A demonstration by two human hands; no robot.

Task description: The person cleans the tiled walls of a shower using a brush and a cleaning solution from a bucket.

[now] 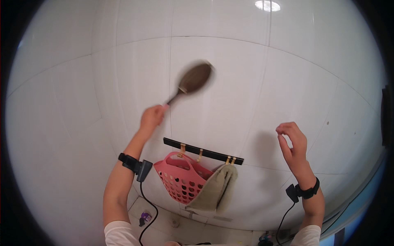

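Note:
In front of the white tiled wall, my left hand (153, 116) is closed round the thin handle of a dark brown hairbrush (196, 78). The oval brush head points up and to the right, and motion blurs it, so its bristles do not show clearly. Off to the right my right hand (294, 141) is raised with its fingers curled and their tips close against the thumb. Whether anything small sits in that pinch cannot be made out. Below and between my hands, a pink perforated basket (180, 180) and a grey-green towel (217, 186) hang from a black hook rail (205, 153).
Gold hooks (200, 154) line the rail on the wall. Lower down, a small purple item (145, 215) lies on the tiled floor. Black bands with small cabled units (143, 170) are strapped to both my forearms. A dark object (385, 117) stands at the far right edge.

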